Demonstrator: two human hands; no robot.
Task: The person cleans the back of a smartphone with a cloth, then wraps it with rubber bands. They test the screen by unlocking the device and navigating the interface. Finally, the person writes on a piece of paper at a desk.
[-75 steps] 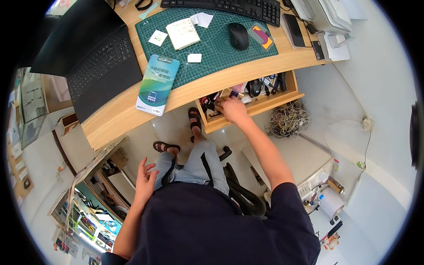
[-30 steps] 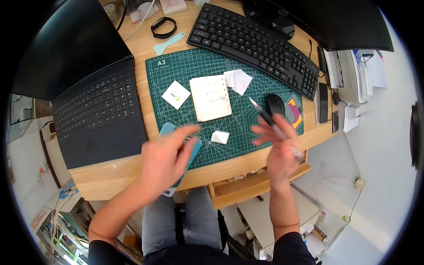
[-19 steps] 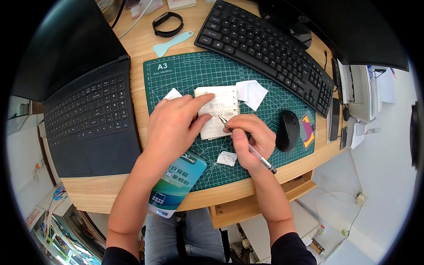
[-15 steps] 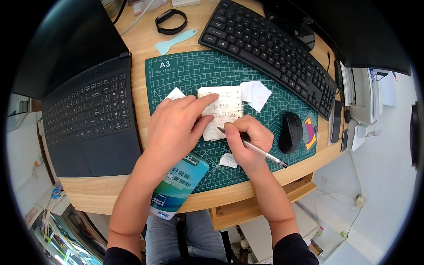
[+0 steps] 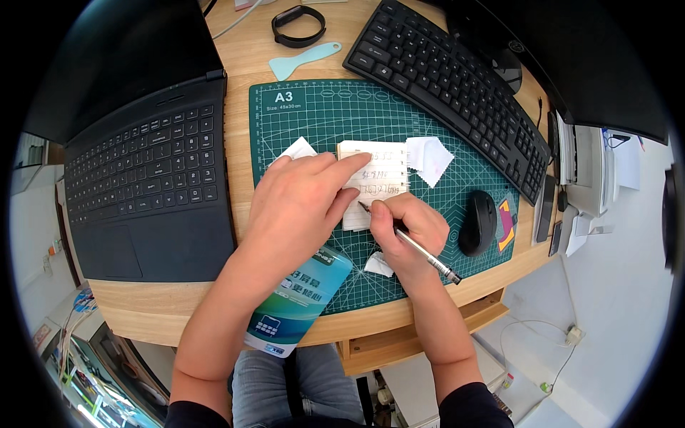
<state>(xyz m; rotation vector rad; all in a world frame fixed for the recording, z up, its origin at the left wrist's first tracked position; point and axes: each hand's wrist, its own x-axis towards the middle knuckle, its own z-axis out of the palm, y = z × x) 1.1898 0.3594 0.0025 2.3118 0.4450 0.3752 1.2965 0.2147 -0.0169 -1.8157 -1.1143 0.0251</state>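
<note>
A small spiral notepad [image 5: 384,173] with handwriting on its page lies on the green cutting mat [image 5: 314,118]. My left hand [image 5: 303,196] rests over its left side, index finger and thumb stretched out on the paper. In my right hand [image 5: 412,227] is a pen [image 5: 430,258], pinched by the fingers with its tip at the lower part of the page. White cloth pieces lie close by: one [image 5: 430,158] right of the notepad, one [image 5: 298,148] above my left hand. A crumpled white scrap [image 5: 378,265] sits beside my right wrist.
A blue-green package [image 5: 300,303] lies under my left forearm at the table edge. The laptop [image 5: 150,171] stands at left, the keyboard [image 5: 457,93] at far right, the mouse [image 5: 478,222] at right. Behind the mat are a pale blue scraper [image 5: 305,60] and a black wristband [image 5: 298,26].
The whole view has shifted, so the table things appear slightly farther right. The pen tip has moved slightly up the page; my left hand stays on the notepad.
</note>
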